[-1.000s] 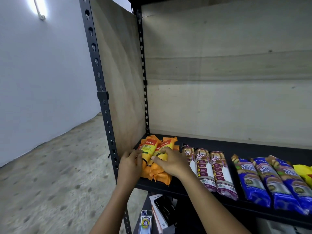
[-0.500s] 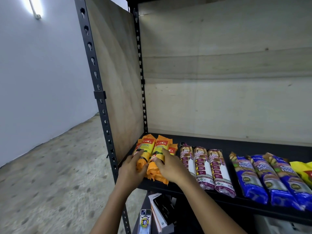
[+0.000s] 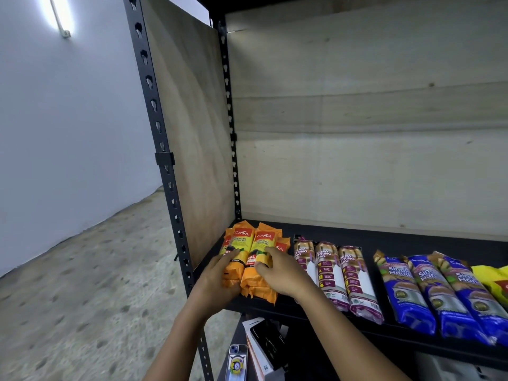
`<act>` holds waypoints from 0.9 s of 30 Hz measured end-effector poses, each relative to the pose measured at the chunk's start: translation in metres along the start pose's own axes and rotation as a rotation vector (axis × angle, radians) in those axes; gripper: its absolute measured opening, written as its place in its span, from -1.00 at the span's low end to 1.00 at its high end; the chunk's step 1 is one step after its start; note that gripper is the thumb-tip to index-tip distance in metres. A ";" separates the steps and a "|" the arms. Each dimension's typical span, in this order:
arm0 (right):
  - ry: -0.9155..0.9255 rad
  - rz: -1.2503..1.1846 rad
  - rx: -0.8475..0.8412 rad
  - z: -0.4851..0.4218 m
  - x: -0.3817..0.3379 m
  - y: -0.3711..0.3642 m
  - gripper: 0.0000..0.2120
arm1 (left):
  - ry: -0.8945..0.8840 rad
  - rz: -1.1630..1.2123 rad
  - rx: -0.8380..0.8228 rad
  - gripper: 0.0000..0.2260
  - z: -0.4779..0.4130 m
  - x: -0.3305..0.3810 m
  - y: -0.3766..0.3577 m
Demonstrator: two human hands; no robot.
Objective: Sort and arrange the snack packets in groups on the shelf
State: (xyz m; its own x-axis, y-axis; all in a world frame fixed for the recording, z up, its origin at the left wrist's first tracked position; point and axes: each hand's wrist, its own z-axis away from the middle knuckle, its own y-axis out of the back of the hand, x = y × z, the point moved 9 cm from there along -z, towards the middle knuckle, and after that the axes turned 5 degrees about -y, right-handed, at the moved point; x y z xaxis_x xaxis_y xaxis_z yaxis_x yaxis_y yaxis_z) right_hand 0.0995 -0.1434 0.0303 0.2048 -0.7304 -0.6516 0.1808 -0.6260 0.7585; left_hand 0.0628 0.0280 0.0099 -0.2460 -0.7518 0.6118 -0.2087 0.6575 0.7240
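- Nearest the camera, a slim phone with a round sticker on its back (image 3: pixel 237 361) is lying below the shelf edge.
- The left hand (image 3: pixel 217 276) is cupping the outer side of the orange plastic packets (image 3: pixel 264 239), its fingers curled round the left one.
- The right hand (image 3: pixel 277 273) is gripping the neighbouring orange packet, with its fingertips tucked into the seam between the two.
- A second ago these packets were splaying apart. Now they are lying parallel and touching, pressed into the left corner of the black metal shelf (image 3: pixel 384 240).
- That group is looking nearly squared, so the hands are probably finishing here.
- Further right, three maroon drawstring-bag packets (image 3: pixel 330 268) and three glossy blue packets (image 3: pixel 428 292) are already sitting in rows.
- A crumpled yellow packet (image 3: pixel 494 279) is waiting at the frame edge.
- Behind everything, the pale plywood back panel (image 3: pixel 357 133) is closing off the shelf.
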 end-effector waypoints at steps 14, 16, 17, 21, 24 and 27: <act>-0.016 -0.015 -0.040 -0.002 0.006 -0.003 -0.31 | 0.038 0.141 -0.084 -0.27 0.006 -0.003 0.003; -0.016 -0.017 -0.036 -0.002 0.006 -0.003 -0.31 | 0.065 0.199 -0.070 -0.32 0.006 -0.004 0.005; -0.016 -0.016 -0.034 -0.002 0.006 -0.002 -0.31 | 0.083 0.217 -0.056 -0.37 0.007 -0.003 0.006; -0.008 -0.001 -0.019 -0.003 0.007 -0.001 -0.30 | 0.097 0.244 0.012 -0.52 0.009 -0.001 0.008; -0.004 0.033 -0.007 -0.004 0.006 0.000 -0.29 | 0.088 0.213 0.048 -0.57 0.010 0.000 0.010; 0.003 0.043 -0.018 -0.004 0.004 0.004 -0.27 | 0.079 0.164 0.059 -0.56 0.010 0.004 0.012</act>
State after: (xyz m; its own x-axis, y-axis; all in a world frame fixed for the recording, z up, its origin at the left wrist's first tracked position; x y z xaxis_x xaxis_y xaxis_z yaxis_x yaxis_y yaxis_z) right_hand 0.1044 -0.1478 0.0305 0.2156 -0.7558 -0.6183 0.1895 -0.5888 0.7857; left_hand 0.0500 0.0331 0.0182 -0.2067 -0.6344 0.7448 -0.2275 0.7716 0.5941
